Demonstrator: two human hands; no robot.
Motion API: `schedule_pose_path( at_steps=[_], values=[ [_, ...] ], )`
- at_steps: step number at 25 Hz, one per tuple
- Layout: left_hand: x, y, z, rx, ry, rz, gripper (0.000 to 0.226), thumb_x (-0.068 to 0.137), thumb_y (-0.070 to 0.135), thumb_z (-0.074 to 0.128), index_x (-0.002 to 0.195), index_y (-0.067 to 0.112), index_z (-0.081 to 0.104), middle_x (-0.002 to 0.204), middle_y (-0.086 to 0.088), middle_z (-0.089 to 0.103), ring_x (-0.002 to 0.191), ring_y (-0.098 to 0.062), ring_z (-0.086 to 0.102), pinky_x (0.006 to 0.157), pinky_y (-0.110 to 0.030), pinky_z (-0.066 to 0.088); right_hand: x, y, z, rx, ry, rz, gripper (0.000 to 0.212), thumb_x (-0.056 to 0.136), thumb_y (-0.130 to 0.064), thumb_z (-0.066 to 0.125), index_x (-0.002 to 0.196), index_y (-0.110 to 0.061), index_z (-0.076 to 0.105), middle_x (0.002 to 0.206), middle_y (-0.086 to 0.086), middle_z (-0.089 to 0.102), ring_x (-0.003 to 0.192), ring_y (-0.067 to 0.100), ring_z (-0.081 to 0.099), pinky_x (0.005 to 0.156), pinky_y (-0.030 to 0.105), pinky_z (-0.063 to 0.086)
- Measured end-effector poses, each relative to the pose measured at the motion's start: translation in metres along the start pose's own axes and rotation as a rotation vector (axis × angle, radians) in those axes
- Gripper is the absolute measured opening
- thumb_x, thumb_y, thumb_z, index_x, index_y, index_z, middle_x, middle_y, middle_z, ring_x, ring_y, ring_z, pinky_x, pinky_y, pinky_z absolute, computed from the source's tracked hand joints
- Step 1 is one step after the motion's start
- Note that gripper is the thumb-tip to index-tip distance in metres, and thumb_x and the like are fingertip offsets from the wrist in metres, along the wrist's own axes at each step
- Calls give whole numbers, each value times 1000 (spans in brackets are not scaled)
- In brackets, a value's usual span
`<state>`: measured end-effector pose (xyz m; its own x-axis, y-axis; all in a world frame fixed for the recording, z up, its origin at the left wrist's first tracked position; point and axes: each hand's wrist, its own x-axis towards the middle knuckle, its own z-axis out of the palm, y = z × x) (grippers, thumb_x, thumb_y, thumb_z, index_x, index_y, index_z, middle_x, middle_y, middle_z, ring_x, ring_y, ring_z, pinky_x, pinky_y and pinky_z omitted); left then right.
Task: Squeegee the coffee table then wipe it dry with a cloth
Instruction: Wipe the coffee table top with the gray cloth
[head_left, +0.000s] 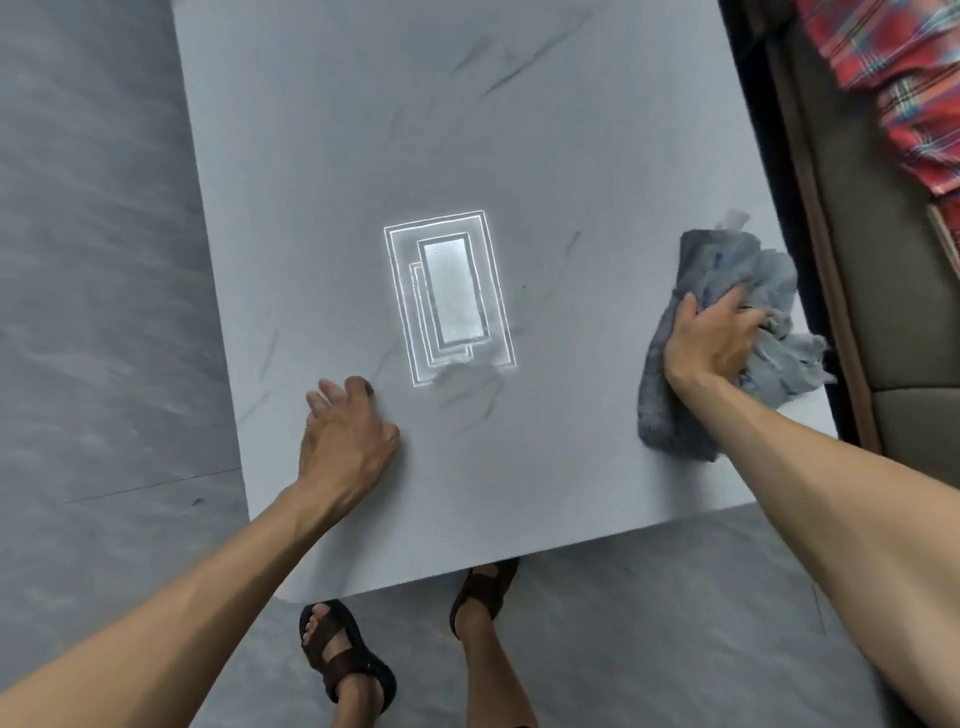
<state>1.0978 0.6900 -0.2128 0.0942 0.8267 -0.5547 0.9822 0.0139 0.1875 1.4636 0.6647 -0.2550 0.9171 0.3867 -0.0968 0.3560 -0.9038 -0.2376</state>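
The coffee table (415, 130) has a pale grey marble-look top that fills the middle of the view. A crumpled grey-blue cloth (696, 405) lies at the table's right edge. My right hand (711, 338) presses down on it with fingers closed into the fabric. My left hand (345, 431) rests on the tabletop near the front edge, fingers spread and slightly curled, holding nothing. No squeegee is in view. A bright rectangular reflection of a ceiling light (452, 296) shines on the glossy surface between my hands.
A brown sofa (883, 312) stands close along the table's right side, with a red plaid fabric (893, 78) on it. Grey tiled floor (93, 260) lies to the left and front. My sandalled feet (343, 654) stand at the table's front edge.
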Motion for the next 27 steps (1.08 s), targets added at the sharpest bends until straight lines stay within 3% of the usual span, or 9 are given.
schedule_pose_path(
  at_steps=[3, 7, 11, 15, 18, 20, 24, 25, 27],
  values=[
    [7, -10, 0, -85, 21, -7, 33, 80, 13, 48, 113, 13, 43, 114, -16, 51, 102, -35, 49, 79, -39, 40, -33, -78, 29, -29, -29, -157, 69, 92, -48, 45, 147, -10, 28, 134, 29, 40, 109, 45, 54, 82, 48, 48],
    [0, -45, -16, -410, 245, -218, 32, 81, 16, 50, 113, 19, 47, 98, -3, 61, 84, -28, 55, 73, -32, 37, -152, -134, 53, -102, -174, -728, 77, 83, -48, 53, 148, -18, 25, 115, 24, 50, 92, 38, 55, 72, 42, 50],
    [-15, -85, -24, -487, 355, -357, 37, 84, 12, 53, 120, 14, 43, 119, -16, 61, 104, -37, 58, 81, -38, 42, -299, -107, 57, 8, -502, -1295, 76, 76, -36, 63, 143, -12, 39, 108, 22, 55, 86, 35, 54, 69, 41, 51],
    [-37, -127, -17, -470, 201, -326, 36, 92, 22, 50, 125, 13, 40, 116, -20, 61, 98, -37, 58, 77, -38, 41, -318, -47, 42, -97, -634, -1867, 76, 78, -44, 66, 144, -20, 37, 108, 13, 53, 87, 25, 53, 73, 36, 48],
    [-60, -153, -3, -494, 58, -233, 39, 94, 35, 48, 127, 16, 41, 122, -14, 60, 93, -23, 51, 76, -33, 36, -253, -7, 24, -85, -477, -1647, 64, 82, -48, 60, 140, -24, 48, 97, 10, 54, 79, 25, 55, 65, 34, 50],
    [-76, -171, 6, -521, -13, -182, 40, 94, 40, 48, 127, 18, 41, 126, -11, 58, 94, -16, 48, 78, -30, 36, -226, 19, 8, -126, -322, -1197, 62, 86, -54, 50, 140, -25, 47, 91, 12, 51, 75, 27, 53, 60, 32, 46],
    [-92, -192, 20, -580, -88, -184, 40, 93, 42, 49, 125, 18, 42, 126, -8, 60, 111, -22, 56, 83, -32, 40, -275, 8, 21, -122, -142, -206, 60, 92, -49, 47, 142, -18, 38, 112, 23, 48, 93, 39, 56, 74, 43, 47],
    [-93, -192, 21, -603, -90, -194, 40, 93, 42, 49, 125, 18, 43, 126, -8, 61, 113, -22, 56, 84, -32, 40, -301, -9, 30, -98, -147, -116, 60, 92, -51, 45, 140, -16, 39, 114, 23, 48, 96, 40, 56, 75, 44, 47],
    [-94, -188, 21, -643, -82, -207, 39, 94, 40, 49, 125, 17, 44, 126, -8, 60, 110, -22, 56, 83, -31, 40, -365, -42, 44, -57, -184, -242, 60, 89, -51, 49, 137, -16, 40, 109, 19, 49, 90, 36, 56, 70, 41, 48]
  ],
)
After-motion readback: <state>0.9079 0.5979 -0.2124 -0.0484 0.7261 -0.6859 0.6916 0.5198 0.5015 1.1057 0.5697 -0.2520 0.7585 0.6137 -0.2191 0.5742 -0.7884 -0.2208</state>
